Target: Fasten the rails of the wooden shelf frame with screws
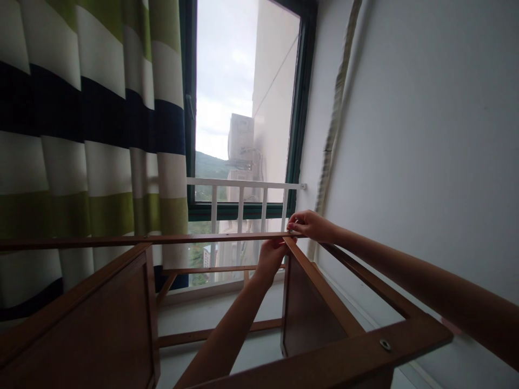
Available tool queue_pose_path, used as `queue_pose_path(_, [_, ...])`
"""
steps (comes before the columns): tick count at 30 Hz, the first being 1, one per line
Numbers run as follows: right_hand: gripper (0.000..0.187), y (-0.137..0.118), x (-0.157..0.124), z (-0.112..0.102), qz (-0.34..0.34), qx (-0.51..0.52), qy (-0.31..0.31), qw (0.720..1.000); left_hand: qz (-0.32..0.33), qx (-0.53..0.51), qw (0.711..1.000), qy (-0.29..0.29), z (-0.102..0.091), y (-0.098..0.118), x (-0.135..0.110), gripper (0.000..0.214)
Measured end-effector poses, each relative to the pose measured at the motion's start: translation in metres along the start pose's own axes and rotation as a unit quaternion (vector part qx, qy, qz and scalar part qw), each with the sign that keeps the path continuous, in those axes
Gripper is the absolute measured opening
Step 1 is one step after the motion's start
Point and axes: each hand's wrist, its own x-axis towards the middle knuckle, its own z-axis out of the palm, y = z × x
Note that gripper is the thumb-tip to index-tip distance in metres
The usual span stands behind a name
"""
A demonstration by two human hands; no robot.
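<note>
A brown wooden frame (pixel 279 373) fills the near part of the scene, reaching from the left edge across to the right, with its slim far rail (pixel 203 238) running crosswise in front of the window (pixel 225 70). Both hands meet at the right part of that rail, where a slanting bar (pixel 320 286) joins it. The right hand (pixel 311 224) is over the rail, its fingertips drawn together at the joint; whether they pinch something small there, I cannot tell. The left hand (pixel 268 262) comes up from below and touches the joint from the underside, its fingers bent and partly hidden by the wood, so I cannot tell whether they grip or only press.

Below the slanting bar stands a dark right panel (pixel 312 310); a broader left panel (pixel 93 329) sits at the near left. A round metal fitting (pixel 385 344) is set in the near right board (pixel 421 332). Lower bars of the frame show between the panels, above a pale floor (pixel 190 359).

Beyond the frame, a white railing (pixel 243 184) crosses the lower window. A striped curtain (pixel 105 119) hangs at the left, and a wrapped pipe (pixel 343 75) runs down the wall (pixel 438 135) at the right.
</note>
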Motion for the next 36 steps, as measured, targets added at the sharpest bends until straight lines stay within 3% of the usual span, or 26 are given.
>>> queue_pose_path(12, [0.017, -0.002, -0.002, 0.001, -0.023, -0.051, 0.009, 0.998, -0.01, -0.014, 0.999, 0.037, 0.0, -0.004, 0.001, 0.035])
queue_pose_path(17, [0.018, -0.006, -0.003, -0.002, -0.015, -0.042, -0.004, 0.999, -0.008, -0.025, 0.999, 0.032, -0.001, -0.007, 0.002, 0.033])
queue_pose_path(23, [0.018, -0.01, -0.007, -0.007, -0.005, -0.071, 0.003, 0.997, 0.008, -0.052, 0.999, 0.013, 0.0, -0.009, 0.005, 0.044])
queue_pose_path(36, [0.023, -0.024, -0.011, -0.007, -0.045, -0.199, 0.013, 0.979, 0.024, -0.037, 0.998, 0.044, 0.004, -0.01, 0.0, 0.028])
